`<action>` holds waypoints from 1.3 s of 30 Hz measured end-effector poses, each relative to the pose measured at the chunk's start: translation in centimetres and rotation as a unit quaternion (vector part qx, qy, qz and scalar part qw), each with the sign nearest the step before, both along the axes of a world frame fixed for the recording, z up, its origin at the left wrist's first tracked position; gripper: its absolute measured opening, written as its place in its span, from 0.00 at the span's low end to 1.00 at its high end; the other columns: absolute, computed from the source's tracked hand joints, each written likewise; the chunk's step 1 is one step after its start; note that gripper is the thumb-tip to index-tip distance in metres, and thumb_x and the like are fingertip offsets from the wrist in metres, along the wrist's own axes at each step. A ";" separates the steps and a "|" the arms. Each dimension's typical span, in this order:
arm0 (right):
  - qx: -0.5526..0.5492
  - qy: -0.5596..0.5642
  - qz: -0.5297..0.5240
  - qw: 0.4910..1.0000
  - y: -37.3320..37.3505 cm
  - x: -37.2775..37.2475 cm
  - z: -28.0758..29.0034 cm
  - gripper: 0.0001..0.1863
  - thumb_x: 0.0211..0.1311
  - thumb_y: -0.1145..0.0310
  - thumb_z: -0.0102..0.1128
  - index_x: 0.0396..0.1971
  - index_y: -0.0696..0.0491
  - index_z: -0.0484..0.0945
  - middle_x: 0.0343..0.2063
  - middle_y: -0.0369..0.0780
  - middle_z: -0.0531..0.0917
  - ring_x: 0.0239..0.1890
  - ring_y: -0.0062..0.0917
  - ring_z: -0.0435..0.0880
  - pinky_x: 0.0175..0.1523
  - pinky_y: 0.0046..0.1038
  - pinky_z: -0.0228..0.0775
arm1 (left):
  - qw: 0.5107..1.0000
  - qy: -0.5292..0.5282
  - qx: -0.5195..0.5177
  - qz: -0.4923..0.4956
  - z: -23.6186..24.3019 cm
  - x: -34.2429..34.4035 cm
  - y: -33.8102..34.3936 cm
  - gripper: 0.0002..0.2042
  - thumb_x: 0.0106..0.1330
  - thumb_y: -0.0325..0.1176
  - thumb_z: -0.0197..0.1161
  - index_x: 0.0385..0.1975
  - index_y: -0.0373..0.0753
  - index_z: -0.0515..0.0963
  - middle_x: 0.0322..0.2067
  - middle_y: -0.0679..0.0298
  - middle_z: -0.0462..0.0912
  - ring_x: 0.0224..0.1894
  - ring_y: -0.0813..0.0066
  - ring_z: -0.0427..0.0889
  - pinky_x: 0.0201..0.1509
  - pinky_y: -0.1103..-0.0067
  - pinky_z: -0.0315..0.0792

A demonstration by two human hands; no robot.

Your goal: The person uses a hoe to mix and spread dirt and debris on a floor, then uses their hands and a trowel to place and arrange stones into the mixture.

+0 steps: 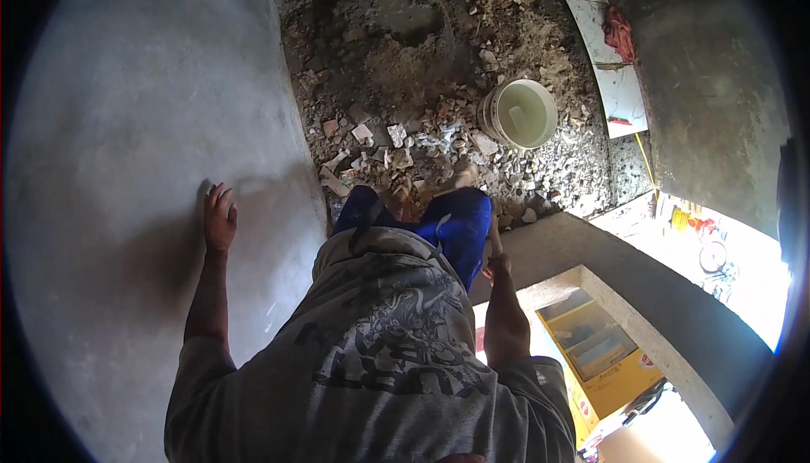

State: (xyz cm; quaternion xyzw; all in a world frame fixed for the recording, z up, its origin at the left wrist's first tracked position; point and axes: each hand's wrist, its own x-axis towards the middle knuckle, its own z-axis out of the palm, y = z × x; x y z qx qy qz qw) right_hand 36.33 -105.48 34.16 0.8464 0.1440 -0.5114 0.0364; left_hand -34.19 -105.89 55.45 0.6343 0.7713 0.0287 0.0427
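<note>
My left hand [219,218] is beside the smooth grey plastered wall [110,126] on the left, fingers apart and slightly curved; I cannot tell if the fingertips touch it. At my right hip, my right hand [495,266] grips a pale wooden handle [495,235]; whatever is at its far end is unclear. My legs in blue trousers [456,231] stand on broken rubble [401,158]. Beyond my right foot, a white plastic bucket [531,126] holds cloudy water and a pale object.
A long white board [595,45] with a red cloth [618,34] lies along the right wall [700,83]. Two bright openings at lower right show a bicycle [715,261] and a yellow cabinet [603,379]. A hollow is in the dirt ahead [405,16].
</note>
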 end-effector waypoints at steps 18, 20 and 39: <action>0.078 0.077 -0.253 0.961 -4.6 -0.9 -3.2 0.08 0.61 0.72 0.56 0.39 0.51 0.73 0.26 0.38 0.76 0.25 0.26 0.77 0.34 0.38 0.79 | 0.960 -0.250 -0.108 0.063 -7.6 3.3 1.5 0.20 0.60 0.34 0.64 0.53 0.36 0.74 0.51 0.51 0.77 0.55 0.57 0.76 0.59 0.68 0.69; 0.048 0.097 -0.271 0.956 -4.0 -1.4 -3.0 0.07 0.60 0.71 0.55 0.39 0.50 0.73 0.27 0.38 0.77 0.25 0.27 0.78 0.36 0.39 0.79 | 0.955 -0.248 -0.131 0.100 -9.1 3.8 -1.4 0.21 0.61 0.37 0.64 0.53 0.38 0.74 0.51 0.52 0.78 0.55 0.57 0.76 0.59 0.68 0.70; 0.084 0.058 -0.189 0.977 -0.6 -0.2 1.0 0.11 0.58 0.79 0.54 0.42 0.53 0.72 0.32 0.41 0.78 0.29 0.28 0.79 0.30 0.29 0.79 | 0.828 -0.535 -0.112 0.124 -21.6 16.2 1.2 0.22 0.67 0.41 0.59 0.53 0.30 0.72 0.49 0.56 0.80 0.50 0.68 0.78 0.55 0.76 0.69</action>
